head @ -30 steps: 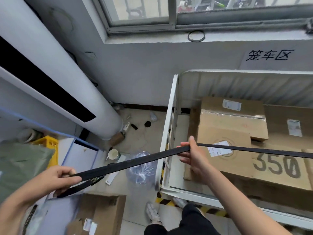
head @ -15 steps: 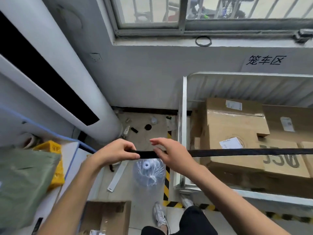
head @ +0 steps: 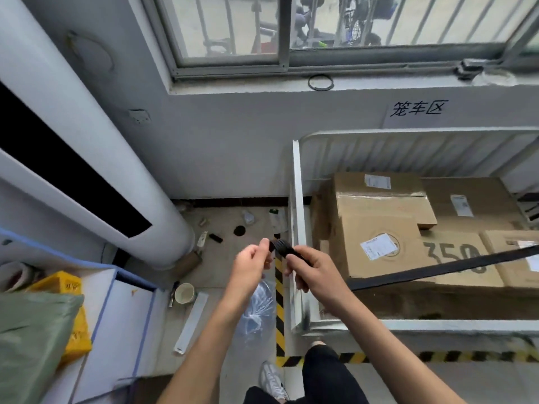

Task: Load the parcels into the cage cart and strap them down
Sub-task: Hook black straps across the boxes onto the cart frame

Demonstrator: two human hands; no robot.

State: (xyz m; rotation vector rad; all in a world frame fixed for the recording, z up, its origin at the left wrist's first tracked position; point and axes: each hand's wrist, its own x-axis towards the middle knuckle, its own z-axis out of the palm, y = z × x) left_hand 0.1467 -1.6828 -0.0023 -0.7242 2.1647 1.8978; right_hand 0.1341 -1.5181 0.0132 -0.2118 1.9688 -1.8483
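Both hands meet just left of the white corner post of the cage cart (head: 297,185). Thumb and fingertips of the left hand (head: 250,268) pinch the folded end of a black strap (head: 437,269). Just beside it, the right hand (head: 316,274) has its fingers curled round the same strap, so the two hands nearly touch. From the right hand the strap runs straight and taut, rising to the right across the cart and out of view at the right edge. It passes over the cardboard boxes (head: 376,223) stacked inside the cart, crossing one marked "350" (head: 443,247); whether it touches them I cannot tell. Several boxes carry white labels.

The cart stands against the wall under a window (head: 233,24), below a handwritten sign (head: 418,108). Yellow-and-black tape (head: 279,301) runs on the floor along the cart's left and near sides. A clear plastic bag (head: 258,313) lies under the left forearm, with a cup (head: 184,293) to its left. A tall white air conditioner (head: 87,147) stands further left. At the lower left lie a green bag (head: 32,345) and a yellow crate (head: 73,316).
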